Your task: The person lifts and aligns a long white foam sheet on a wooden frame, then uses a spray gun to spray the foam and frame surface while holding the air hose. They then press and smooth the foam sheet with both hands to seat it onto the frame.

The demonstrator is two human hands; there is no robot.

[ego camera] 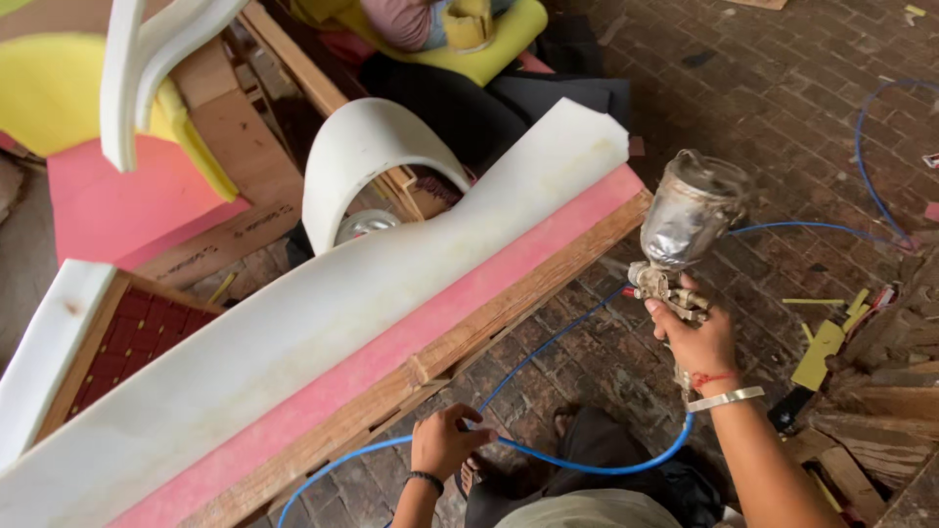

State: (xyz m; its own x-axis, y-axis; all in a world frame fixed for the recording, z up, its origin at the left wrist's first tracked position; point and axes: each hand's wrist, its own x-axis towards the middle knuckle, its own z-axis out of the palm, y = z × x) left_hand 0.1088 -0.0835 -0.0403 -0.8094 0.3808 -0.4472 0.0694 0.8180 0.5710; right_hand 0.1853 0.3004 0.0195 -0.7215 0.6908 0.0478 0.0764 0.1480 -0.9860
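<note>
My right hand [696,342] grips a metal spray gun [685,220] with a dull silver cup on top, held upright to the right of a wooden frame [509,298]. The frame carries a long strip of pink foam [469,293] and a white foam sheet [323,313] laid over it. A thin blue hose [577,464] runs from the gun down past my knees. My left hand [445,440] is low at the frame's near edge, fingers closed around the blue hose.
Behind the frame stand a curved white foam piece [357,156], yellow foam [44,98], pink foam blocks [117,205] and wooden parts. Another person sits at the top on a yellow cushion [489,54]. The floor is brick [782,98], with yellow scraps [822,352] at right.
</note>
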